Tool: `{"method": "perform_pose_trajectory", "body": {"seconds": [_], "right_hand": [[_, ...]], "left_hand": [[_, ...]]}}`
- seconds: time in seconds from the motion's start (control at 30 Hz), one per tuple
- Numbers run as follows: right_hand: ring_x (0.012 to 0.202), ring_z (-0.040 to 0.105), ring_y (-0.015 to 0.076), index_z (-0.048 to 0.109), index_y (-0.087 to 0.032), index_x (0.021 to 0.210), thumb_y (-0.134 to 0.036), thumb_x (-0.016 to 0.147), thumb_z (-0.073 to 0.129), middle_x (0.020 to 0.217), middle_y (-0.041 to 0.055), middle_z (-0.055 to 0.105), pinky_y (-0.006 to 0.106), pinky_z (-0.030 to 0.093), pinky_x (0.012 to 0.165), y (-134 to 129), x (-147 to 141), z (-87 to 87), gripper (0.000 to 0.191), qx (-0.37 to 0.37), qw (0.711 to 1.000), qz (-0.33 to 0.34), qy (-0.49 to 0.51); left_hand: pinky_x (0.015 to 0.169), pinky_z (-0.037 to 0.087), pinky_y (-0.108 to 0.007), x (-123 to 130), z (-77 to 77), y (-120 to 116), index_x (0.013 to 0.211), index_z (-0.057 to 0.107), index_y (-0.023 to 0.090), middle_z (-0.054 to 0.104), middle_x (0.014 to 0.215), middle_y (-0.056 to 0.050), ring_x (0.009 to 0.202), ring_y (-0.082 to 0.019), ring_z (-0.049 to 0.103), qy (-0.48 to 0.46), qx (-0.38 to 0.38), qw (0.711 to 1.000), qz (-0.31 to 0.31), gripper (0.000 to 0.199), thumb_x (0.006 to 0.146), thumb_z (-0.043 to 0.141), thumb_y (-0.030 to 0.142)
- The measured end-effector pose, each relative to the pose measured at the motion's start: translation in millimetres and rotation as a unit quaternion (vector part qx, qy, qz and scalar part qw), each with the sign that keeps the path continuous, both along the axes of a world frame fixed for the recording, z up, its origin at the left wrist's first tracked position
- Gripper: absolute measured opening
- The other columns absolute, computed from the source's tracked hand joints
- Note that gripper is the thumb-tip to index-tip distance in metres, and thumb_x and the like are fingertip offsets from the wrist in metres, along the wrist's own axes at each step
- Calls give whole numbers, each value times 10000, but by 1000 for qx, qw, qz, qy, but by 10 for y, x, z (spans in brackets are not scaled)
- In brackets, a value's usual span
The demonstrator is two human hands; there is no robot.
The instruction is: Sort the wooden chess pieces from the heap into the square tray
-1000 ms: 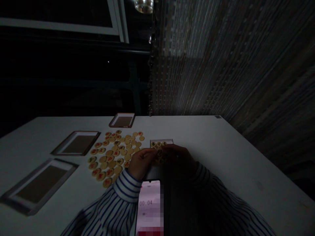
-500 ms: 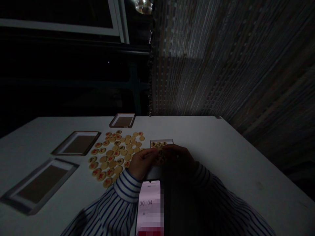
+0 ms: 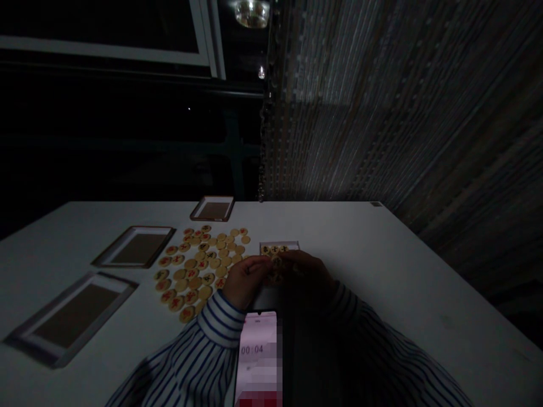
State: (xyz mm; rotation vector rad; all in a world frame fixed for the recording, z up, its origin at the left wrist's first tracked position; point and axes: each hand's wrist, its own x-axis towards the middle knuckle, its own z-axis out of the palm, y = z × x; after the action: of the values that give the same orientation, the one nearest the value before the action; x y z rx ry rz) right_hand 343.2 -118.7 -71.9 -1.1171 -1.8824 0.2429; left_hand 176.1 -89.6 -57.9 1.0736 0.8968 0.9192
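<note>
Over a small open box (image 3: 292, 245) near the table's middle, my hands meet. A row of round wooden Chinese chess pieces (image 3: 274, 250) with black characters lies inside its far end. My left hand (image 3: 245, 281) is closed, thumb and fingers pinched at the left side of a Chinese chess piece (image 3: 277, 263). Curled in deep shadow, my right hand (image 3: 311, 274) has its fingertips at that piece's right side. The hands hide the box's near part. Left of them, many loose pieces (image 3: 190, 273) are spread out, some with red or black characters, some plain.
Three shallow open trays or lids stand left: a near one (image 3: 19, 339), a middle one (image 3: 99, 262) and a far one (image 3: 212, 219). A phone (image 3: 257, 333) reading 00:04 lies between my forearms. A bead curtain (image 3: 339, 130) hangs beyond the white table (image 3: 382, 271). The light is dim.
The view has shifted slightly, moving the trays and pieces a little to the right. My right fingers have moved slightly at the piece; my left hand stays nearly still.
</note>
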Motion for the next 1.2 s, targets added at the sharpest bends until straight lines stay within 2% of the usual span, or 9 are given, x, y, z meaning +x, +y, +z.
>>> {"method": "perform_pose_trajectory", "body": {"seconds": [0.13, 0.33, 0.53, 0.6, 0.7, 0.8, 0.93, 1.03, 1.2], "right_hand": [[756, 595, 156, 586, -194, 1001, -303, 757, 532, 863, 78, 645, 276, 486, 649, -10, -31, 88, 273, 20, 999, -14, -42], [711, 596, 153, 610, -199, 949, -298, 774, 506, 789, 60, 653, 273, 484, 634, -61, -83, 220, 226, 7, 996, -34, -81], [715, 604, 159, 600, -206, 962, -335, 734, 539, 816, 60, 658, 268, 485, 615, -32, -7, 147, 269, 15, 997, -14, -77], [699, 609, 167, 600, -185, 964, -361, 703, 562, 818, 71, 660, 269, 489, 596, -15, 44, 118, 317, 26, 996, -37, -74], [687, 607, 155, 603, -164, 939, -343, 724, 543, 813, 69, 661, 256, 485, 606, -15, 115, 149, 287, 16, 994, -84, -64], [641, 595, 132, 596, -157, 940, -324, 724, 553, 746, 41, 655, 236, 476, 604, -28, 186, 253, 276, -28, 989, -133, -50], [637, 574, 121, 591, -157, 940, -344, 727, 551, 716, 20, 635, 230, 462, 616, 3, 301, 377, 285, -57, 984, -164, -45], [631, 565, 118, 597, -161, 934, -338, 728, 542, 727, 20, 630, 231, 451, 615, 70, 382, 434, 277, -67, 982, -160, -71], [621, 567, 117, 610, -161, 933, -321, 731, 520, 705, 17, 635, 228, 435, 617, 213, 432, 511, 273, -90, 972, -156, -150]], "left_hand": [[610, 462, -246, 6, 16, -12, 793, 649, 116, 682, 728, -60, 655, -147, 610, -2, 1, 1000, -5, 337, 542, 706, 333], [578, 457, -224, 16, 50, -22, 753, 657, 113, 679, 671, -50, 607, -128, 599, 5, 1, 1000, 3, 314, 521, 719, 317], [585, 460, -212, 16, 120, -41, 740, 656, 114, 679, 664, -42, 609, -121, 601, 11, 7, 1000, 4, 284, 533, 707, 302], [589, 468, -220, 2, 133, -42, 732, 651, 119, 679, 661, -40, 616, -128, 606, 15, 17, 1000, 17, 274, 532, 700, 301], [582, 475, -239, -33, 111, -23, 728, 641, 127, 671, 636, -34, 606, -139, 606, 47, 62, 996, 53, 251, 549, 675, 300], [569, 469, -249, -73, 50, 9, 749, 644, 139, 653, 613, -26, 595, -144, 594, 138, 150, 975, 84, 222, 606, 620, 309], [621, 461, -280, -105, -45, 50, 798, 653, 166, 649, 675, -36, 642, -160, 586, 257, 252, 926, 109, 226, 661, 563, 323], [669, 460, -296, -118, -101, 79, 815, 651, 184, 655, 729, -45, 707, -176, 592, 287, 288, 907, 110, 226, 681, 541, 329], [674, 466, -299, -137, -138, 111, 842, 645, 182, 660, 763, -51, 719, -175, 596, 311, 310, 893, 101, 241, 707, 507, 327]]}}
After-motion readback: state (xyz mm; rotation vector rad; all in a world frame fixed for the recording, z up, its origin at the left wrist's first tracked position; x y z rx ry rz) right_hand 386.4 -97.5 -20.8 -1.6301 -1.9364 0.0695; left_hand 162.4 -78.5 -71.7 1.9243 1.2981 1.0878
